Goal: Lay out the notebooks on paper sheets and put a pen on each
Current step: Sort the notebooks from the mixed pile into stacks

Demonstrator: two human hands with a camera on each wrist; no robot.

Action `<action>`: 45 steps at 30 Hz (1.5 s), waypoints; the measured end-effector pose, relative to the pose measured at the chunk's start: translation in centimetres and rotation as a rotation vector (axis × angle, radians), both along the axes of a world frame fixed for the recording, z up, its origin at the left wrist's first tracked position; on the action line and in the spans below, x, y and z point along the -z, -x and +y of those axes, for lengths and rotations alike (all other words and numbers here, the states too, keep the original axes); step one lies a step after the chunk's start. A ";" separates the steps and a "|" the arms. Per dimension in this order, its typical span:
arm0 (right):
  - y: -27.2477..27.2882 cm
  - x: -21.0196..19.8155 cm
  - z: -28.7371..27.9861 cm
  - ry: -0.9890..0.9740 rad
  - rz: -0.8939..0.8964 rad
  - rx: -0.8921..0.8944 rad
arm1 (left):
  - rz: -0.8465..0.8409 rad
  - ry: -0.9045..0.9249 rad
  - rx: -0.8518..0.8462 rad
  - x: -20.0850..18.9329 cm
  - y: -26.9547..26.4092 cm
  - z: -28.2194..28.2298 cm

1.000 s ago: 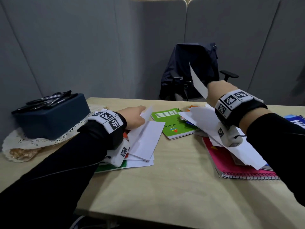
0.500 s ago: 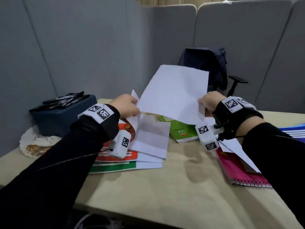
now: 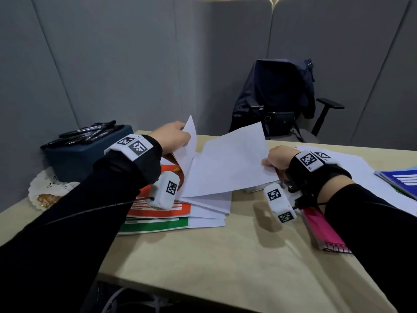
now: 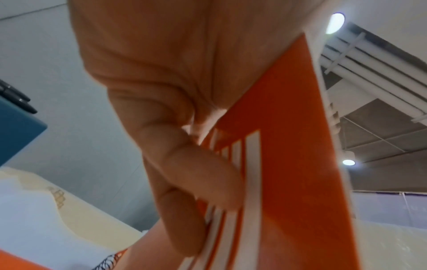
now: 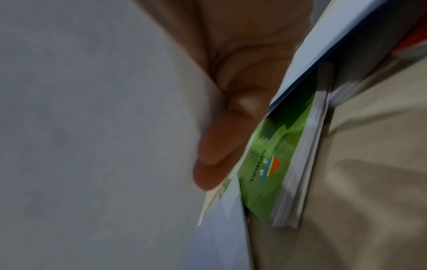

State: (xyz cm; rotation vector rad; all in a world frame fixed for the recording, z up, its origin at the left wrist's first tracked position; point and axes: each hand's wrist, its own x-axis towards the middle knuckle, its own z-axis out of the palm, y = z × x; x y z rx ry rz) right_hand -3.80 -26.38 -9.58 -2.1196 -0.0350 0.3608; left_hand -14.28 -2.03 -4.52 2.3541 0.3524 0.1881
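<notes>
My left hand [image 3: 174, 137] grips the far edge of an orange notebook [image 3: 155, 208] and tilts it up, with a small white sheet [image 3: 188, 143] against it. In the left wrist view my fingers [image 4: 196, 173] curl round the orange striped cover [image 4: 289, 146]. My right hand [image 3: 272, 159] pinches the right edge of a large white sheet [image 3: 228, 166], which slants low over the loose papers. Under my thumb [image 5: 219, 155] lies a green notebook [image 5: 272, 173]. Several black pens [image 3: 90, 132] lie on a dark blue box [image 3: 79, 159].
A green-edged notebook [image 3: 158, 224] lies under the orange one. A pink spiral notebook [image 3: 322, 231] and a blue notebook [image 3: 401, 179] lie to the right. A doily [image 3: 45, 188] sits under the box. Behind the table [image 3: 225, 256] stands a chair with a jacket [image 3: 277, 98].
The large sheet, held up between both hands half a second ago, has come down over the papers. My left hand has let go of it and now grips the orange notebook's edge.
</notes>
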 end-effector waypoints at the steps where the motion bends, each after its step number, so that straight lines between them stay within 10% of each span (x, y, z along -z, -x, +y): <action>1: 0.3 0.0 0.2 0.006 -0.013 -0.023 | 0.005 0.010 0.005 0.1 0.0 0.0; 8: 1.0 0.3 1.6 -0.018 0.040 -0.058 | 0.103 0.309 0.138 -0.1 0.7 0.2; 34: 3.3 0.6 2.6 0.108 0.072 0.032 | 0.177 0.440 0.087 1.1 0.9 0.5; 45: 2.5 1.6 2.6 0.086 0.080 -0.035 | 0.493 -0.181 0.073 3.7 0.8 -0.5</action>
